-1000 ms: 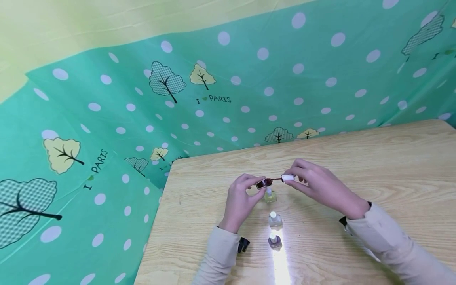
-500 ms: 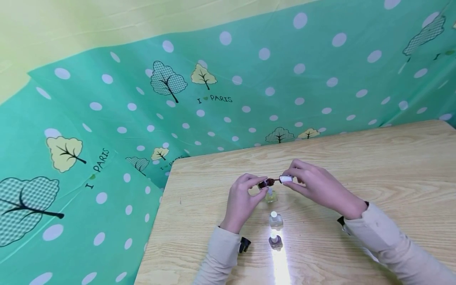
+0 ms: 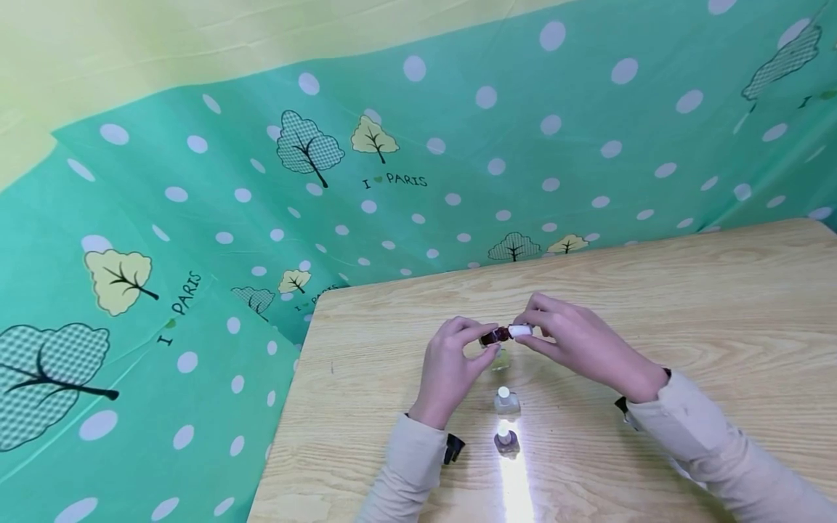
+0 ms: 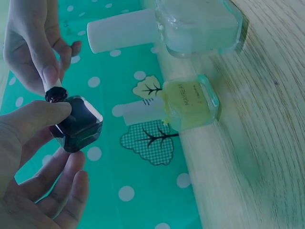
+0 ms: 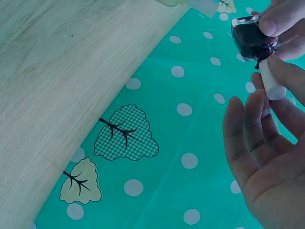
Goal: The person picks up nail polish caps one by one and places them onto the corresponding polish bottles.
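My left hand (image 3: 451,367) pinches a small dark red nail polish bottle (image 4: 80,121) between thumb and fingers, tilted on its side above the table. My right hand (image 3: 575,341) pinches the white cap (image 5: 272,81) of that bottle. The cap sits at the bottle's mouth, with its brush out of sight; in the right wrist view a little dark polish shows between cap and neck. Just below the hands stands a yellow nail polish bottle (image 4: 188,102) with a white cap, partly hidden by the left hand in the head view.
On the wooden table (image 3: 366,349), a clear nail polish bottle (image 3: 506,403) and a greyish-purple one (image 3: 506,443) stand in a line towards me, both white-capped. Bright glare lies at the purple one. A green dotted cloth (image 3: 392,218) hangs behind the table.
The right hand has moved left, bringing the white cap up to the bottle's neck; the brush stem between them has gone from view. The left hand has shifted slightly right with the bottle.
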A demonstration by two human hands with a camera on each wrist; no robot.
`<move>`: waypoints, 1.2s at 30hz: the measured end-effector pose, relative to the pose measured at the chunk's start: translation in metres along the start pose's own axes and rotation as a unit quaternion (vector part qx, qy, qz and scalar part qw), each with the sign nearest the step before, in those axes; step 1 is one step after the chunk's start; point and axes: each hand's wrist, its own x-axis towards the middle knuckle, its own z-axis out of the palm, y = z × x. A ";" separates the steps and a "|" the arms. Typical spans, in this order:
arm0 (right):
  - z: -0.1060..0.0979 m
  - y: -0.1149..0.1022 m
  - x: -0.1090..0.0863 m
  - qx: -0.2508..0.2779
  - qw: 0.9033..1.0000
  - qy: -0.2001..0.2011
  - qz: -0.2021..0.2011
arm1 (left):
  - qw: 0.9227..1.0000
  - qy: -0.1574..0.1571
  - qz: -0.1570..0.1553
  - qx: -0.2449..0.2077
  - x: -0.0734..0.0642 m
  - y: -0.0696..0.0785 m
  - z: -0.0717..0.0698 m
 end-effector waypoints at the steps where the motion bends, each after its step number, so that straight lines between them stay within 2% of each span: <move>1: 0.000 0.000 0.000 0.000 1.000 0.001 -0.001 | 1.000 -0.002 0.001 0.002 0.000 0.001 0.000; 6: 0.002 -0.001 0.001 -0.001 1.000 0.005 -0.007 | 1.000 -0.008 0.001 0.011 0.001 0.003 0.001; 14: 0.005 0.000 0.002 -0.005 1.000 0.001 -0.008 | 0.999 -0.013 0.026 0.036 0.001 0.005 0.001; 26: 0.006 0.000 0.002 -0.024 0.999 -0.021 0.001 | 0.998 -0.033 0.027 0.047 -0.001 0.004 0.002; 36: 0.006 0.001 0.004 -0.035 0.999 -0.033 0.011 | 0.998 -0.023 0.042 0.040 0.000 0.007 0.001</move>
